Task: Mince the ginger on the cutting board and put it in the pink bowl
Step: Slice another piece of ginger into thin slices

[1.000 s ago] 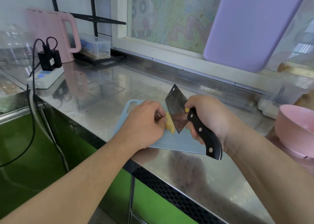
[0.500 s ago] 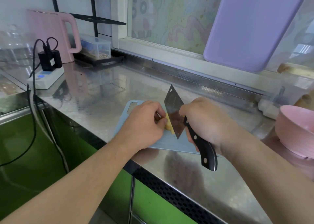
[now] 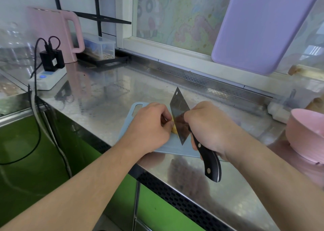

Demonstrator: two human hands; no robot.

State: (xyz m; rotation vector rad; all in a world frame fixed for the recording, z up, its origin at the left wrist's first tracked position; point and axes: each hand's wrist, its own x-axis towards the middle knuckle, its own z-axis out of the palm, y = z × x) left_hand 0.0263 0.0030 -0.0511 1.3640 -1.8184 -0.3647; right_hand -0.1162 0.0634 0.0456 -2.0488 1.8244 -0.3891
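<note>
Cleaver set against ginger on the cutting board
The left hand [image 3: 150, 125] pinched the ginger [image 3: 174, 127] on the cutting board [image 3: 168, 148]; the right hand [image 3: 208, 127] gripped the cleaver [image 3: 179, 115], the pink bowl [image 3: 305, 134] well apart on the surface [image 3: 105, 97]

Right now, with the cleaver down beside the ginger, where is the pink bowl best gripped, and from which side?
Judging from this view, grip the pink bowl by its near left rim, coming from the left and above. It sits tilted with the opening turned that way, and its right side is cut off by the picture's edge.
</note>
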